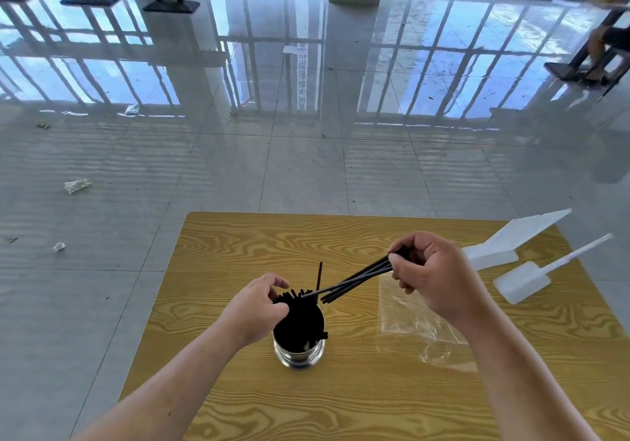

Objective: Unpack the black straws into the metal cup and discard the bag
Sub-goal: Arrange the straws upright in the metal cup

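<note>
Head view: a few straws (354, 280) are being pinched at one end by the right hand (433, 273), with their long axis slanting down and leftward, so the free tips are being held just over the rim of the cup (299, 352). The cup is standing on the counter (272, 406) nearer the left hand (262, 304), by which the bundle (298, 324) already in it is being gripped. Tipping the held straws upright is judged to be needed next, and the crowded bundle is standing in the way. The bag (416, 318), seemingly empty, is lying flat just right of the cup, not yet discarded, with two white pieces (511, 239) lying beyond it.
</note>
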Motion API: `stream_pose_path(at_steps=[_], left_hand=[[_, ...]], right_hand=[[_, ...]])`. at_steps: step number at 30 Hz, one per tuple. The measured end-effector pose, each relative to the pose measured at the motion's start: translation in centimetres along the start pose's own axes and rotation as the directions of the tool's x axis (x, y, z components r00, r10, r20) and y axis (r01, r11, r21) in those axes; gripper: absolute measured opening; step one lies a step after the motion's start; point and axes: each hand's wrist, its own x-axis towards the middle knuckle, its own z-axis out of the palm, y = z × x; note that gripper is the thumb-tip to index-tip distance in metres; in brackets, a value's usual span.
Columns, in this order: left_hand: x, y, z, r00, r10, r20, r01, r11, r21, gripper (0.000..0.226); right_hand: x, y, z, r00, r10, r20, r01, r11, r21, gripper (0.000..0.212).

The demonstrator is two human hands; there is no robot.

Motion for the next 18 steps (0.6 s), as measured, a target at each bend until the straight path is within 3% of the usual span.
stream_pose_path(at_steps=[4,7,12,18], left_hand=[[-0.4,0.3,-0.1,0.989,0.021,-0.149,-0.025,0.999,-0.027,0.036],[-0.7,1.0,-0.4,0.97,0.05,-0.237,-0.087,0.985,-0.147,0.033],[-1.5,3.8,-1.2,0.983,0.136,-0.127,-0.172,0.92,-0.351,0.03],[-2.4,7.4,-1.4,0.973,0.215,0.082,-0.12,0.779,-0.616,0.086]], right_hand=[[-0.3,0.4,-0.7,1.0,0.022,-0.014,-0.02,0.988,0.154,0.021],[-0.3,0.6,-1.0,0.994,0.048,-0.095,-0.016,0.95,0.313,0.022],[0.3,0.5,0.3,0.972,0.198,-0.13,-0.062,0.741,0.668,0.024],[0.3,1.4,6.2,0.924,0.381,0.034,-0.233,0.493,0.838,0.014]])
